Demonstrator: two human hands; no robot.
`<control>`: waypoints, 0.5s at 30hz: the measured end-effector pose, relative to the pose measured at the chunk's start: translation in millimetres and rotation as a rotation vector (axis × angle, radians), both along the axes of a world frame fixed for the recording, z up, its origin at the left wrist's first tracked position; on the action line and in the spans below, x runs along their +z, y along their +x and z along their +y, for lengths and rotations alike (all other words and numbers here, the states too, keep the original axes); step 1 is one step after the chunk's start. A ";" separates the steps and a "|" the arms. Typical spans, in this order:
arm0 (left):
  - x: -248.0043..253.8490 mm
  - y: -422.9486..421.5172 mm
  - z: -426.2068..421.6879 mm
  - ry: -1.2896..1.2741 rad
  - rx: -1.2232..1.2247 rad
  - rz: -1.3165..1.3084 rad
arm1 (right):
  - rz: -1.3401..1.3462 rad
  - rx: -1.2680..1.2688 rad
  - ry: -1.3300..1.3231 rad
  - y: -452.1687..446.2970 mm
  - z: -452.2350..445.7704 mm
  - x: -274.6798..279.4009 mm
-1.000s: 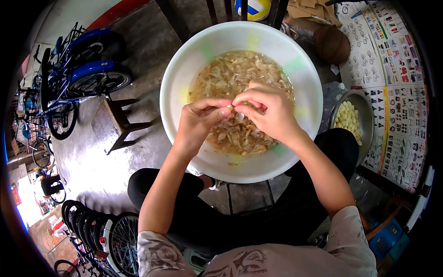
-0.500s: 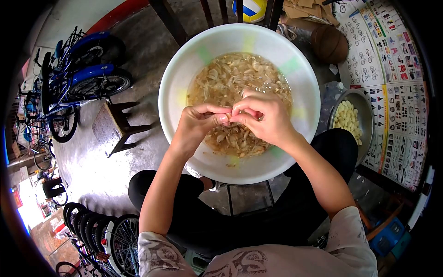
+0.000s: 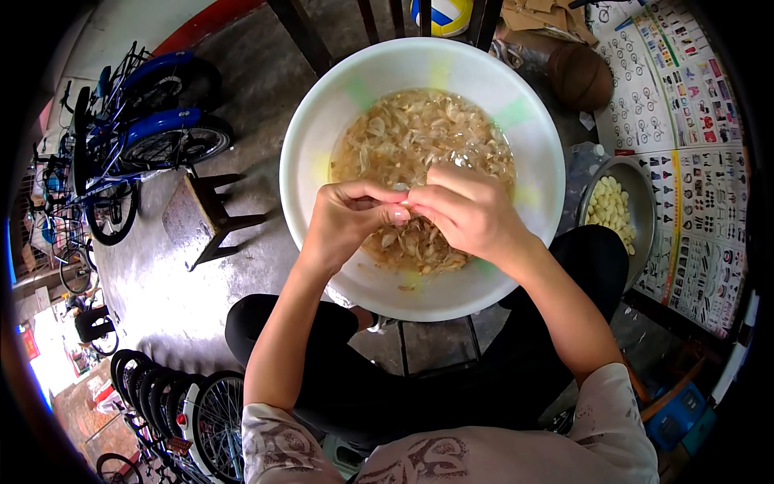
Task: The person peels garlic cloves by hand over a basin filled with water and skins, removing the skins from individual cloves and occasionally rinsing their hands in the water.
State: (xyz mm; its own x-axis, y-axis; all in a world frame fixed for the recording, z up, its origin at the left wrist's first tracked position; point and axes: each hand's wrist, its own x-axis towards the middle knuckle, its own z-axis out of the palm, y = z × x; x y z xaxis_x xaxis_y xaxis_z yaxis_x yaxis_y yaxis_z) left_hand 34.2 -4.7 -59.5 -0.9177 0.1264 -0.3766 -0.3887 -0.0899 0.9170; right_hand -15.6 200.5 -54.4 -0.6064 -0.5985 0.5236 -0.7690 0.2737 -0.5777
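Observation:
A large white basin [image 3: 322, 105] holds water with many brownish, papery garlic skins [image 3: 403, 133] in it. Over its middle, my left hand [image 3: 347, 222] pinches a small pale piece, probably a garlic clove, between thumb and index finger. My right hand [image 3: 468, 210] meets it there, its fingertips pressed together on the same piece, which they mostly hide. To the right of the basin, a metal bowl [image 3: 644, 202] contains many peeled, cream-coloured cloves [image 3: 609, 210].
A small wooden stool [image 3: 193, 218] stands left of the basin. Blue bicycles [image 3: 165, 133] are behind it, with more wheels at lower left. A brown ball [image 3: 580, 75], a yellow-blue-white ball [image 3: 442, 14] and a printed sheet [image 3: 685, 161] lie beyond.
My right hand's fingers have curled closer together over the small piece, and its knuckles have turned. Both hands stay joined above the basin.

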 end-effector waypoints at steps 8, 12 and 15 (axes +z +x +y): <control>6.8 1.4 2.8 0.035 -0.003 -0.003 | 0.160 0.065 0.172 -3.2 8.1 0.2; 7.8 4.2 4.2 0.030 -0.016 -0.005 | 0.135 0.106 0.219 -1.8 8.6 -2.3; 8.7 5.5 2.4 -0.007 -0.034 -0.020 | 0.116 0.113 0.254 -0.1 6.2 -4.5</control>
State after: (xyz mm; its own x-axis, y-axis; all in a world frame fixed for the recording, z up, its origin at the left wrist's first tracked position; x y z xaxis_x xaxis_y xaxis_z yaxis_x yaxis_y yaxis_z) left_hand 39.6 -2.3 -50.8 -0.9054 0.1547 -0.3955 -0.4093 -0.0696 0.9097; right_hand -15.7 206.8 -58.9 -0.4729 -0.7797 0.4105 -0.8599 0.3067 -0.4081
